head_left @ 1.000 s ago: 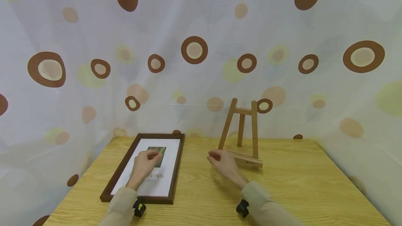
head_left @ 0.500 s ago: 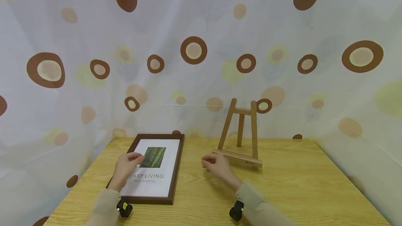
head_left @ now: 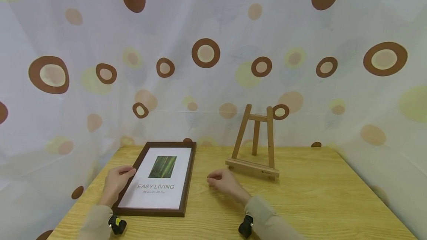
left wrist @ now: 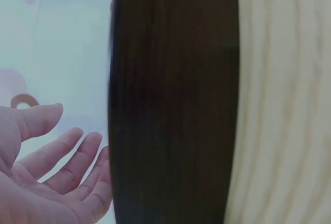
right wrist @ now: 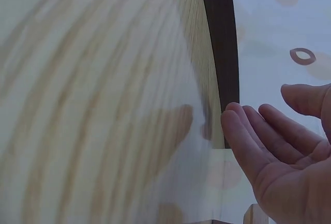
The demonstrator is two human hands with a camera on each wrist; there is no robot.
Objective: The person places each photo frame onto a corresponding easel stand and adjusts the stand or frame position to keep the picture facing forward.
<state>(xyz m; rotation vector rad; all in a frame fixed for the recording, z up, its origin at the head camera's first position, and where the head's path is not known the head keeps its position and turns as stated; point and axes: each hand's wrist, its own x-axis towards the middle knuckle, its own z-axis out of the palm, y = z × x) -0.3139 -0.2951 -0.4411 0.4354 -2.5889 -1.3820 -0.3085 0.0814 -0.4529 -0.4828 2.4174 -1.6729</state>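
Observation:
A dark brown picture frame (head_left: 188, 180) lies flat on the left of the table, with a white sheet (head_left: 160, 199) reading "EASY LIVING" and a small green picture inside. My left hand (head_left: 116, 182) is at its left edge, fingers loosely bent and thumb apart. In the left wrist view, that hand (left wrist: 62, 172) is beside the frame's dark side (left wrist: 176, 100); I cannot tell whether they touch. My right hand (head_left: 227, 184) hovers between the frame and a small wooden easel (head_left: 253, 167), holding nothing. The right wrist view shows its fingers (right wrist: 253, 141) relaxed, thumb apart.
The easel stands upright at the back, right of the middle, its ledge facing me. The wood-grain table (head_left: 317, 195) ends at a white curtain (head_left: 213, 88) with brown and yellow circles, which also closes off both sides.
My left hand has moved left, from over the picture to the frame's left edge. The right hand has drifted left and slightly nearer to me, away from the easel's ledge. Frame and easel have stayed put.

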